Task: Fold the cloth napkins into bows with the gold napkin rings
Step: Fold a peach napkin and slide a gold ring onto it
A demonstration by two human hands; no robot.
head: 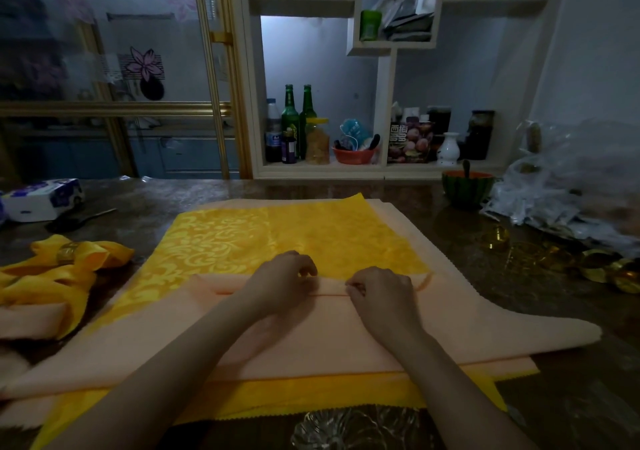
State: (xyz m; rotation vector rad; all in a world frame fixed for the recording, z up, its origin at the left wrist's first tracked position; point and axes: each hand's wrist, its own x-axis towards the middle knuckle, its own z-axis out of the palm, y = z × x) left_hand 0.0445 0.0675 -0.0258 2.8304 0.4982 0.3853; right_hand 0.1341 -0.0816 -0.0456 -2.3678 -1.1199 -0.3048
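A dark marbled table carries a stack of square cloths. On top lies a plain peach cloth napkin, its far edge folded back in a narrow band over a yellow damask napkin. At the table's left sits a finished yellow cloth bow, cinched by a gold ring. The left hand and right hand, fingers curled, pinch the peach fold side by side. Loose gold napkin rings lie to the right.

Peach plain napkin, yellow napkin — damask scrolls, gold ring
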